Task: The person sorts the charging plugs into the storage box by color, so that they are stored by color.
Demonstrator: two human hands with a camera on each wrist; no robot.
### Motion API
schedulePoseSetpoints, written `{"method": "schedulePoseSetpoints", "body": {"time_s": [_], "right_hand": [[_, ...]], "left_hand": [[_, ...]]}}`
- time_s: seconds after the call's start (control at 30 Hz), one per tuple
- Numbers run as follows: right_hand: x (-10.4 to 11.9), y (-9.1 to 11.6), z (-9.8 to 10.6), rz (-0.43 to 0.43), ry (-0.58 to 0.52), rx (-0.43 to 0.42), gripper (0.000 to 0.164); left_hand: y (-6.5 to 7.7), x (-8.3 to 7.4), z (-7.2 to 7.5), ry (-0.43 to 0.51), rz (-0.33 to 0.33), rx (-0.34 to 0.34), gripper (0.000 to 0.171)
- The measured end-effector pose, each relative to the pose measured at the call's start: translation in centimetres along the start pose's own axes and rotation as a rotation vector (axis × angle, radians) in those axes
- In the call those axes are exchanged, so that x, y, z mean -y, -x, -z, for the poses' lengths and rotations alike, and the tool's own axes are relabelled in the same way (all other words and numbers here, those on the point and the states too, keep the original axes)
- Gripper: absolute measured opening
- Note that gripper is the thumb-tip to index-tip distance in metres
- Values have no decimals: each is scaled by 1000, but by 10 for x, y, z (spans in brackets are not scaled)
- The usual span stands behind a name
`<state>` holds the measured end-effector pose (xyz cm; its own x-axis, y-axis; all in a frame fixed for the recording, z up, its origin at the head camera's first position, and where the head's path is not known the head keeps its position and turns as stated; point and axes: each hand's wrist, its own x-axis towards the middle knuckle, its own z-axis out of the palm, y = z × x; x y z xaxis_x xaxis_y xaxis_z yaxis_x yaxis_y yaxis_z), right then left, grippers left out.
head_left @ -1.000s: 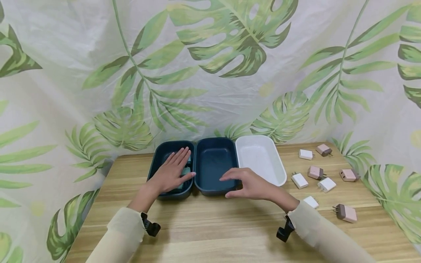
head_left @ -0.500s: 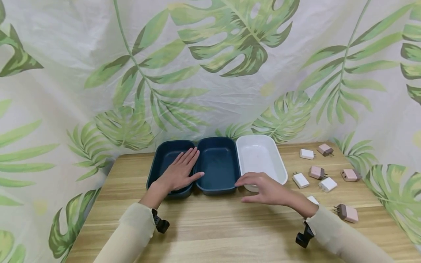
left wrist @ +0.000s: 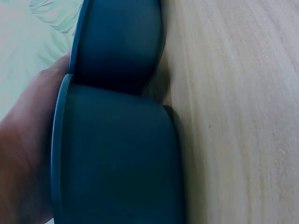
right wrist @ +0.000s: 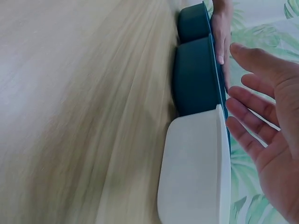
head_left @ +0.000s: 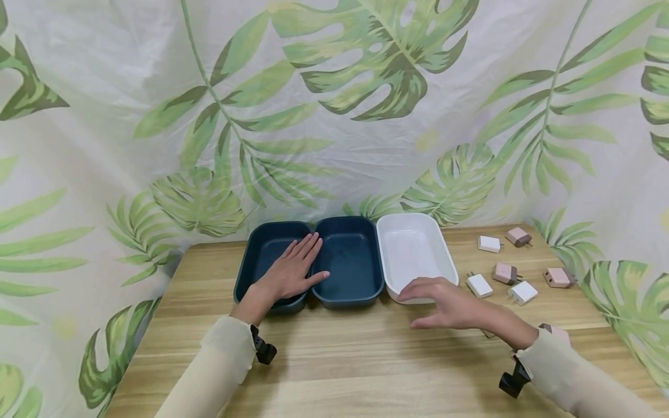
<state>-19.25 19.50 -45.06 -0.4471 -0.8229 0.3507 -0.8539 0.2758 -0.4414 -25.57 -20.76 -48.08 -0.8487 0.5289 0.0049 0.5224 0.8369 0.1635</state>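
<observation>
Three bins stand in a row at the back of the table: a dark blue one (head_left: 261, 247) on the left, a second dark blue one (head_left: 347, 261) in the middle and a white one (head_left: 415, 249) on the right. My left hand (head_left: 287, 273) lies flat with fingers straight over the right side of the left bin, fingertips by the rim between the two blue bins. The part of that bin under it is hidden. My right hand (head_left: 452, 305) hovers near the front of the white bin, thumb and fingers spread, nothing between them; the right wrist view shows its bare palm (right wrist: 280, 158).
To the right of the bins lie several white chargers (head_left: 489, 244) and several pink-and-brown chargers (head_left: 505, 273). My right forearm partly covers one pink charger (head_left: 559, 334). A leaf-patterned cloth (head_left: 313, 116) hangs behind the wooden table (head_left: 334, 360).
My right hand has moved rightward from the middle bin to the front of the white bin. My left hand has shifted a little right, and the teal items in the left bin are now hidden.
</observation>
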Motion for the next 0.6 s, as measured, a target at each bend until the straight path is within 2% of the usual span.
{"method": "schedulePoseSetpoints", "body": {"time_s": [0.2, 0.6], "right_hand": [[2, 14, 5, -41, -13, 25, 47], [-4, 45, 18, -73, 7, 10, 53]], "left_hand": [[-2, -1, -1, -3, 7, 14, 93], [-4, 1, -7, -34, 10, 7, 93]]}}
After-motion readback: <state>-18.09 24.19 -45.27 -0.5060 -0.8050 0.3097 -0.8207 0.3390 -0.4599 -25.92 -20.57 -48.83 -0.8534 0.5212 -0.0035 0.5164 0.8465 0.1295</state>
